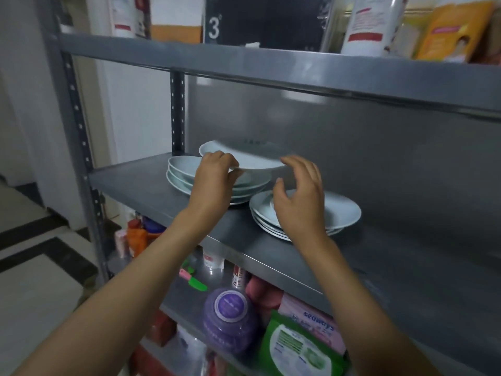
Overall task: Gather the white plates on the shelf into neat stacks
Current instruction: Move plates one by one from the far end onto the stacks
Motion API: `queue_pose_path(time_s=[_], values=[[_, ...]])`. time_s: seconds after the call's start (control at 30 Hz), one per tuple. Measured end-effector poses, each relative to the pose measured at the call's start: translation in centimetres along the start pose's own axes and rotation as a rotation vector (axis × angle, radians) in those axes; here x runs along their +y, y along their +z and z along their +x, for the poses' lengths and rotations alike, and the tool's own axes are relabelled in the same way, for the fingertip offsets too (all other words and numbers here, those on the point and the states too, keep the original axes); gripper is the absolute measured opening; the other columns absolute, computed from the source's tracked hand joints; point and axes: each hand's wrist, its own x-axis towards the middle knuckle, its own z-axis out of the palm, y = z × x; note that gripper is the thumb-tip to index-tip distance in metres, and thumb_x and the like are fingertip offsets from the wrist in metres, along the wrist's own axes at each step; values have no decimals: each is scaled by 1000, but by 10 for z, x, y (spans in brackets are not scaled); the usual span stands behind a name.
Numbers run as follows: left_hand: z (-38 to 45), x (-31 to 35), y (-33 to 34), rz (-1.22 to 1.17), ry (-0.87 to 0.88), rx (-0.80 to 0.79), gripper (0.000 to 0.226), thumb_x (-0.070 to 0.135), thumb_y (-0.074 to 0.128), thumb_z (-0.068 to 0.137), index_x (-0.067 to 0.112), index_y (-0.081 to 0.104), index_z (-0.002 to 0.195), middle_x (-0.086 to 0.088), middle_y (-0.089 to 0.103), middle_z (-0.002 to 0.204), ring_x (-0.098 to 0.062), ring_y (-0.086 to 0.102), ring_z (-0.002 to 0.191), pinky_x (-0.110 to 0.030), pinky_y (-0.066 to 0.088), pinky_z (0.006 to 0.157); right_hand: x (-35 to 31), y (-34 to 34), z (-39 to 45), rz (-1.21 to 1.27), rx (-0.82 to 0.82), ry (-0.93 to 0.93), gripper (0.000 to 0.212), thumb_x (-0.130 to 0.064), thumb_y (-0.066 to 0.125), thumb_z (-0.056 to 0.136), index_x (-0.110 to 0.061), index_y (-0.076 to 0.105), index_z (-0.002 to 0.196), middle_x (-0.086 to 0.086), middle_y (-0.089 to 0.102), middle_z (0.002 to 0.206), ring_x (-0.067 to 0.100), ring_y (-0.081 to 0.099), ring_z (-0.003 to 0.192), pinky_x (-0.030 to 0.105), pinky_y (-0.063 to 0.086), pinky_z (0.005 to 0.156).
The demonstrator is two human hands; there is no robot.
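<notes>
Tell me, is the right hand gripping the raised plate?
No, the right hand is open beside the raised plate, fingers spread and not closed on its rim; only the left hand grips it.

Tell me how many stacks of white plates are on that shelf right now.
2. The left stack sits near the shelf's back left corner; the right stack sits nearer the front. The left hand holds one more plate above the left stack.
</notes>
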Motion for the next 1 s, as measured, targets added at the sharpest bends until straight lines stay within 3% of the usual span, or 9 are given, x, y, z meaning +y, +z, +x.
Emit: queue_pose_path(time_s=[0.2,0.4,0.53,0.6,0.67,0.73,0.87,0.93,1.0], values=[[25,-5,37,81,-75,-135,10,3,67,83,-4,63,77,-19,61,81,-34,56,75,-43,47,66,14,-7,11,-53,54,23,26,0,57,78,-6,67,101,6,63,112,24,54,111,21,37,98],[31,-9,59,162,-169,-246,13,7,63,86,-3,63,79,-21,62,81,-32,55,71,-40,47,68,27,-19,11,-67,62,59,22,0,55,79,-8,69,94,3,62,110,18,52,110,13,33,97],[25,-7,60,195,-175,-299,12,7,60,87,-3,62,83,-24,61,90,-38,56,82,-43,46,71,35,-25,8,-85,56,80,22,1,55,78,-9,69,92,2,62,108,19,53,109,9,31,95],[21,-3,59,254,-193,-341,8,7,61,87,1,58,82,-23,59,95,-41,55,89,-51,47,81,38,-28,4,-84,49,78,22,2,55,78,-9,69,91,2,62,108,18,52,109,6,29,94],[17,4,56,388,-232,-408,13,4,59,86,10,51,77,-14,56,90,-38,53,96,-65,32,98,40,-31,0,-82,37,84,21,2,55,78,-9,69,90,1,62,109,17,52,110,7,30,94],[16,11,52,515,-226,-456,23,3,54,85,12,42,68,-6,51,79,-34,52,96,-72,13,103,42,-34,-3,-80,25,94,21,2,55,79,-10,69,90,0,61,109,16,52,111,10,32,95],[13,22,42,546,-172,-475,28,4,48,83,13,35,60,-5,48,69,-33,52,88,-70,9,107,44,-44,-8,-94,9,99,22,1,55,79,-10,69,92,1,61,109,16,51,112,12,33,97],[11,29,39,501,-155,-474,17,0,47,79,9,43,65,-9,52,75,-35,53,94,-67,11,108,44,-50,-10,-108,0,104,22,-1,54,79,-10,69,93,1,61,110,16,51,112,15,34,98],[8,41,41,427,-87,-414,17,-1,48,77,5,59,88,-16,62,99,-36,52,107,-61,16,109,48,-59,-13,-132,-3,110,22,-3,53,79,-9,69,93,3,61,110,18,50,112,21,37,99]])
